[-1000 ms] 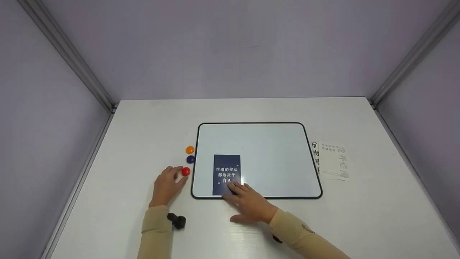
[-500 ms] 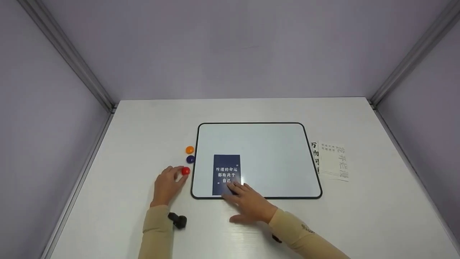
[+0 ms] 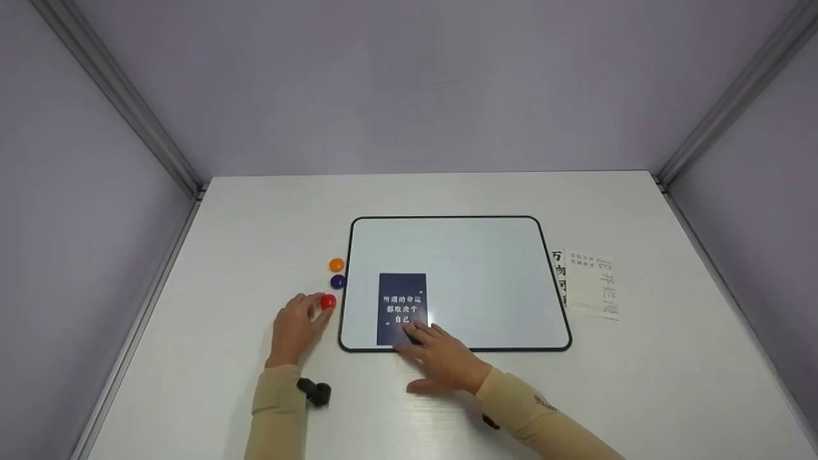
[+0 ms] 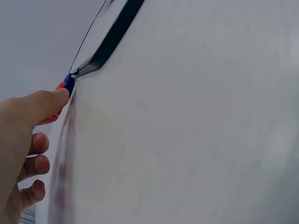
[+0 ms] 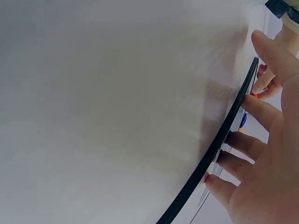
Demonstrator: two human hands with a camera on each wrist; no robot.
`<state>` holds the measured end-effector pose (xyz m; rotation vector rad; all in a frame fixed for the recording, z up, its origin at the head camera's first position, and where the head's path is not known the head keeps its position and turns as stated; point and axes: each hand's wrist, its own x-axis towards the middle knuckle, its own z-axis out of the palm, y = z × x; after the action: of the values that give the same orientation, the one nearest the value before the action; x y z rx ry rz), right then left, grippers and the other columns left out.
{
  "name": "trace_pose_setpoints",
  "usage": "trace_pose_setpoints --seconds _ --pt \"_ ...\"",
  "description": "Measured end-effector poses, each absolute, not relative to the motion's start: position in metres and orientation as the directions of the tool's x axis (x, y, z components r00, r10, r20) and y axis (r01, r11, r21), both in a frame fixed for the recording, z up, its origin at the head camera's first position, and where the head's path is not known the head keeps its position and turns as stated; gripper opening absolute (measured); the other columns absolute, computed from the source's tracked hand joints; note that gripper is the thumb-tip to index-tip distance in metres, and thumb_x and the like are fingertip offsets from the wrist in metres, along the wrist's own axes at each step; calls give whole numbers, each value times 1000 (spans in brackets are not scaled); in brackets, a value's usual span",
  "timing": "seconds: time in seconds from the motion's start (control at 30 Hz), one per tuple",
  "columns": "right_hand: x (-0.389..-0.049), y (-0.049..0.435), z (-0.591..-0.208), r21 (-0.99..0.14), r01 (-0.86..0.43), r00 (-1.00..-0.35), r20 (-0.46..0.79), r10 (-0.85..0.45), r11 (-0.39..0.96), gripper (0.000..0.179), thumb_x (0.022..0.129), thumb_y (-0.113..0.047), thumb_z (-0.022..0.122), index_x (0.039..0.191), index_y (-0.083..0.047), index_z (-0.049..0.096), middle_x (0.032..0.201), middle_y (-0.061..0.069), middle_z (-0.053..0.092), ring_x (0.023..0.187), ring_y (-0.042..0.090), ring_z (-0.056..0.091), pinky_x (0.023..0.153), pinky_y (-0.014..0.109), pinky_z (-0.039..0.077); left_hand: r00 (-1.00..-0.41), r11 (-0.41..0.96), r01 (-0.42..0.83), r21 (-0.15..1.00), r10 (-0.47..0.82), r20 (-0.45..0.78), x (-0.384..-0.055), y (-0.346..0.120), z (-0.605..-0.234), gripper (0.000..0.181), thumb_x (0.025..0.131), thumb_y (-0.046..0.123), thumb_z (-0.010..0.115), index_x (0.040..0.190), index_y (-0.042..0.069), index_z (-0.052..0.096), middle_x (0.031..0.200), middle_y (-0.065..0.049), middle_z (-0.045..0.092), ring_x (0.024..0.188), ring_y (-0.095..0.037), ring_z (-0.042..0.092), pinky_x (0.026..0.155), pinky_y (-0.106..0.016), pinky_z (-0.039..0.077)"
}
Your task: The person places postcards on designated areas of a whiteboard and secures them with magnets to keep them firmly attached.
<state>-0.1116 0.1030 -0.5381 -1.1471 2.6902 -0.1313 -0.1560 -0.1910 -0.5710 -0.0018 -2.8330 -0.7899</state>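
Between thumb and index finger, my left hand (image 3: 295, 331) pinches a red round magnet (image 3: 328, 301) at the left side of the whiteboard (image 3: 495, 281). In the left wrist view the thumb covers part of the red magnet (image 4: 60, 86), and the blue magnet (image 4: 69, 85) shows behind it. My right hand (image 3: 447, 359) rests with spread fingers on the lower right corner of a dark blue card (image 3: 396, 289) with white lettering, which lies upright on the board's lower left. The right wrist view shows those fingers reaching over the board's black edge (image 5: 229, 120).
A dark blue magnet (image 3: 337, 282) and an orange magnet (image 3: 336, 264) sit by the board's left edge. Two white lettered cards (image 3: 591, 284) lie at its right edge, one partly against the frame. Walls rise at the back and sides of the white table (image 3: 255, 220).
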Motion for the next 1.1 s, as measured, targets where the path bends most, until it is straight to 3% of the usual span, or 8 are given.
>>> trace_pose_setpoints --seconds 0.53,1.1 --pt "-113 99 -541 -217 -685 -676 -166 -718 695 72 85 -59 61 146 -25 43 159 11 30 148 32 29 121 48 30 -975 848 97 521 -24 221 -158 -182 -556 34 84 27 74 113 8 70 73 -7 59 65 -15 45 60 -23 34" --pt "-116 101 -538 -288 -654 -680 -184 -710 700 71 85 -53 65 146 -24 42 159 8 31 148 30 30 122 46 29 -990 842 36 538 -45 137 -161 -159 -546 37 87 29 72 120 12 68 77 -6 57 69 -16 47 64 -23 39"
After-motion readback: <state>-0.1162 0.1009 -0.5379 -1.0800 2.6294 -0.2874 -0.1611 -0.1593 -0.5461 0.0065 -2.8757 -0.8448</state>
